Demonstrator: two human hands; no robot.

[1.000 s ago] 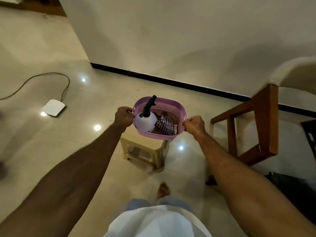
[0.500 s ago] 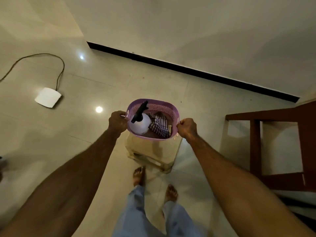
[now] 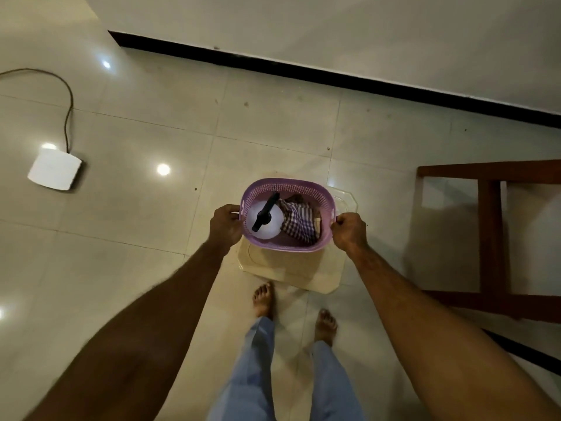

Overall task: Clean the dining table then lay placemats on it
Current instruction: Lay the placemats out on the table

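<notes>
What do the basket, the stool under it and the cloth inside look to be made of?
Basket: purple moulded plastic, judging by its perforated lattice wall and smooth rim. Stool: likely cream plastic, slightly glossy, with moulded bevelled corners. Cloth: woven checked fabric, soft and crumpled, fibre unclear. Left hand and right hand grip the basket's ends.

Single head-worn view, steeply downward over the floor (image 3: 151,238), from standing height.

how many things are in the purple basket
2 visible: a white spray bottle on the basket's left, a checked cloth on its right. More may lie hidden underneath.
</notes>
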